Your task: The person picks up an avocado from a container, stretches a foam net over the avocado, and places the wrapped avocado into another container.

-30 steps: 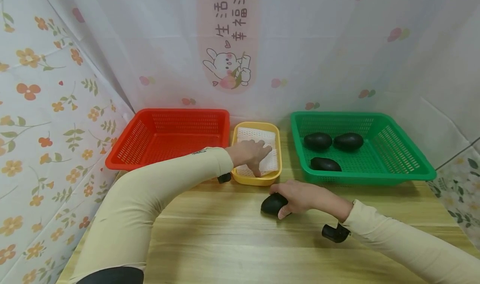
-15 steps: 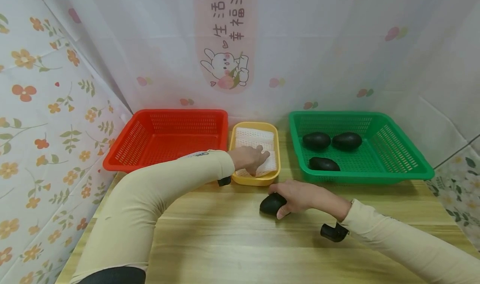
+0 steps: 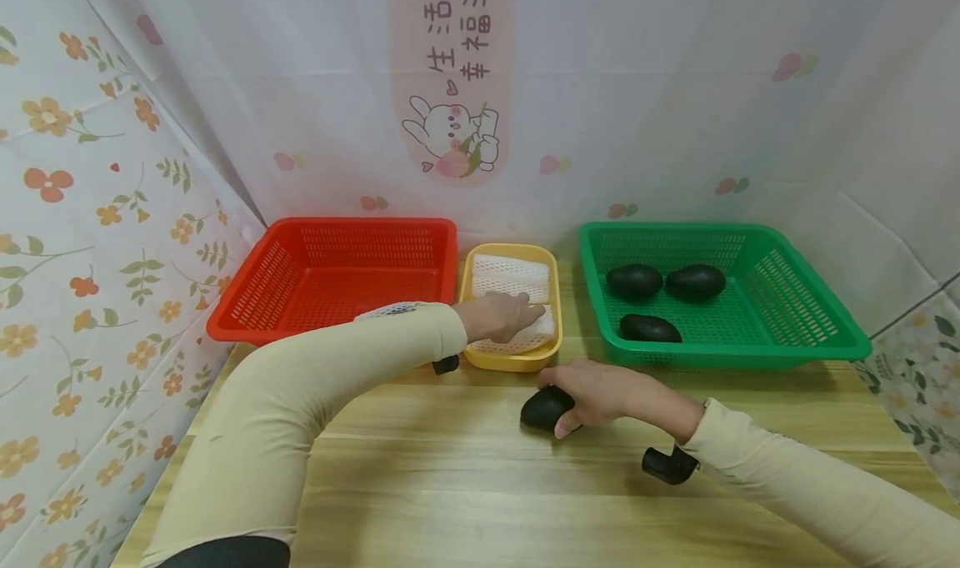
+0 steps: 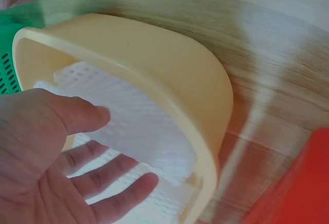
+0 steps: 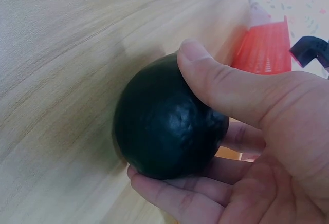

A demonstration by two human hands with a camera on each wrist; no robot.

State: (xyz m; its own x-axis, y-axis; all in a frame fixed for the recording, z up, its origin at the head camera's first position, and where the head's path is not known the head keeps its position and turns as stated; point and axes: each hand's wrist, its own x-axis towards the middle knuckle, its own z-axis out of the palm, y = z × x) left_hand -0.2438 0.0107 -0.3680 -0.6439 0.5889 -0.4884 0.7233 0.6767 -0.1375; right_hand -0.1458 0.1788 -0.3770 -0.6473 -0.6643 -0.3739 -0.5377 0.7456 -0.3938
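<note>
My left hand (image 3: pixel 495 316) reaches into a small yellow basket (image 3: pixel 513 366) that holds white foam net sleeves (image 3: pixel 510 275). In the left wrist view the thumb (image 4: pixel 90 116) lies over one sleeve (image 4: pixel 136 121), with the fingers (image 4: pixel 115 175) spread apart from it, lightly bent over the netting. On the table in front of the basket, my right hand (image 3: pixel 592 395) grips a dark avocado (image 3: pixel 546 408). The right wrist view has the thumb on one side of this avocado (image 5: pixel 167 121) and the fingers curled around the other.
Behind and to the right stands a green basket (image 3: pixel 727 353) with three avocados (image 3: pixel 696 282) in it. A red basket (image 3: pixel 337 281) stands at the left, partly covered by my left sleeve (image 3: pixel 352 356). A printed cloth (image 3: pixel 637 93) hangs behind the baskets.
Over the last second my left hand has shifted slightly left and its fingers have drawn in over the foam net sleeves. The right hand keeps its grip on the avocado in place.
</note>
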